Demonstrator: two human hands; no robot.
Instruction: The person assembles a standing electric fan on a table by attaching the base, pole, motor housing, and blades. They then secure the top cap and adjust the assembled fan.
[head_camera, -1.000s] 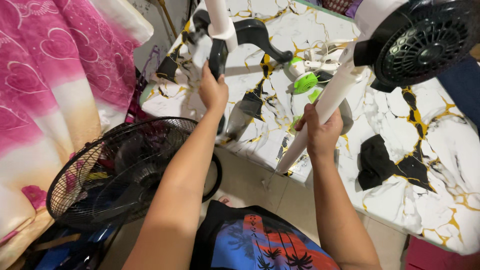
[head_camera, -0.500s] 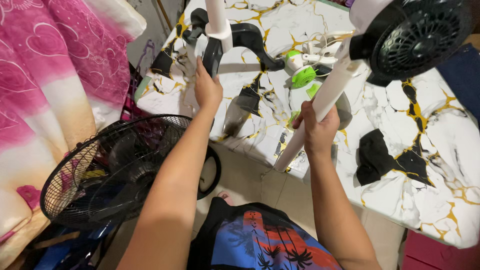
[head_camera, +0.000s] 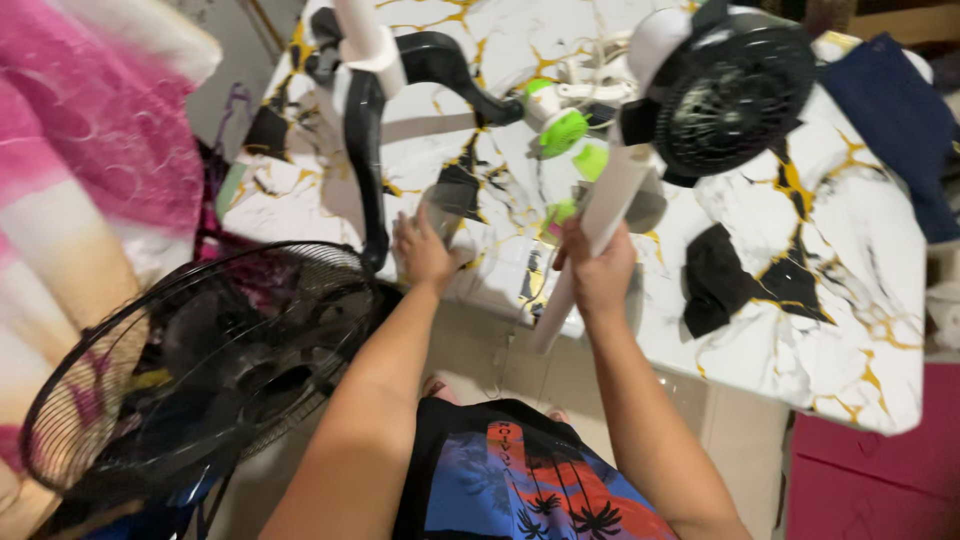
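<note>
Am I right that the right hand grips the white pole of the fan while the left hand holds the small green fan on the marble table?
Not quite. In the head view the right hand does grip the white pole, but the left hand is at the black base leg, near its lower end. The green fan lies untouched on the table.

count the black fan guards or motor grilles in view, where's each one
2. One wire fan guard sits low on the left by the floor, beside the left hand. One round motor grille is up over the marble-patterned table, on the white pole gripped by the right hand. Others may be hidden.
</note>
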